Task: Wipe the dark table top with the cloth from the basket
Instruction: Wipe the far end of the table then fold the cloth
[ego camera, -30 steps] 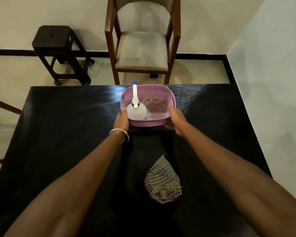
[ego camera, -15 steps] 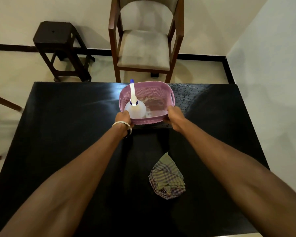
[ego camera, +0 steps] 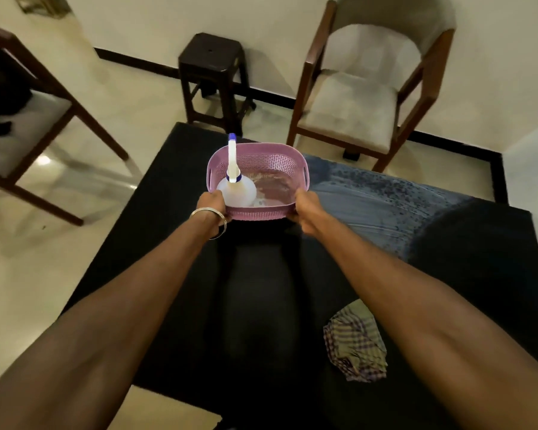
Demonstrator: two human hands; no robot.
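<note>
A pink plastic basket is held at its near rim over the dark table top, toward the table's far left part. My left hand grips its near left corner and my right hand grips its near right corner. A white spray bottle with a blue-tipped nozzle stands inside the basket on its left side. The checked cloth lies crumpled on the table near the front right, under my right forearm, with no hand on it.
Wet streaks and droplets cover the far right of the table. Beyond the table stand a dark stool and a cushioned wooden chair. Another wooden chair stands at the left on the pale tiled floor.
Both hands have carried the basket with the bottle to the left across the table. The view has swung left too, so the cloth now appears at the right.
</note>
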